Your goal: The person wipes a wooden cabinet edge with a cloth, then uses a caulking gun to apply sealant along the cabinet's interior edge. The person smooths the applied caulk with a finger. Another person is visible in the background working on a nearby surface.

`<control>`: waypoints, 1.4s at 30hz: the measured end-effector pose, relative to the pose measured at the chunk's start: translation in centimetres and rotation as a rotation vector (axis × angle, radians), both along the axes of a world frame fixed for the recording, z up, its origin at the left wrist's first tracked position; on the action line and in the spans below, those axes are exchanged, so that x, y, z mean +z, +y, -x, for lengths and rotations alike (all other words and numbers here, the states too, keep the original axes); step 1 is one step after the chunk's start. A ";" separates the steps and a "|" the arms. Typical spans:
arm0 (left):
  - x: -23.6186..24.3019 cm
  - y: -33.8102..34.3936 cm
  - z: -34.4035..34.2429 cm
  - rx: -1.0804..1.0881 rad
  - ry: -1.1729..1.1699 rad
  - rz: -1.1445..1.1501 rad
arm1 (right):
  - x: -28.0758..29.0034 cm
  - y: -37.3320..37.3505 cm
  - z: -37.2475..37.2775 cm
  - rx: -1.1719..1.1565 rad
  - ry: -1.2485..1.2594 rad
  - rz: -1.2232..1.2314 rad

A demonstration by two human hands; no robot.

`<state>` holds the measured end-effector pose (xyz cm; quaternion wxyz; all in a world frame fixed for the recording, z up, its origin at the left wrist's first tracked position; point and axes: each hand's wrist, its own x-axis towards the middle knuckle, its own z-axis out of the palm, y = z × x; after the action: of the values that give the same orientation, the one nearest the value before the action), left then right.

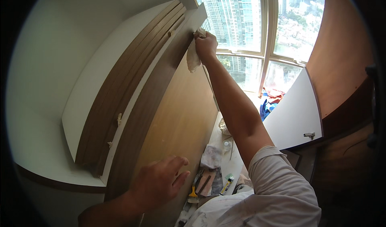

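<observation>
My right hand reaches far forward, its fingers closed around a crumpled whitish rag. The rag hangs against the far end of a large wooden panel, beside its dark brown edge. My left hand is nearer, in front of the panel's lower part. Its fingers are apart and slightly bent, with nothing in them. Whether its fingertips touch the panel I cannot tell.
Several stacked boards lean at the left by a pale wall. A yellow-handled brush, a tube and cloths lie below on the right. A white door panel with a hinge stands right, near tall windows.
</observation>
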<state>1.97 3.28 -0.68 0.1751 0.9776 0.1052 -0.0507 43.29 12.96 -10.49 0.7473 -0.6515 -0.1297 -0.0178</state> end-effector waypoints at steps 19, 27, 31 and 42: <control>0.0 0.8 -0.2 -0.016 -0.015 -0.030 | -3.3 -4.3 0.6 0.400 0.017 -0.041; 0.0 1.0 0.0 -0.027 -0.051 -0.013 | -1.7 -1.3 -1.7 0.544 0.405 -0.325; 0.0 0.9 0.0 -0.052 -0.041 -0.021 | -2.5 -0.4 -1.2 0.527 0.408 -0.452; -0.1 0.6 0.0 -0.049 -0.048 -0.020 | -3.0 -0.5 -1.5 0.509 0.275 -0.331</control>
<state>1.98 3.88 -0.79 0.1665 0.9825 0.0773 -0.0303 44.78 12.45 -13.54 0.8340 -0.4641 -0.1814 0.2369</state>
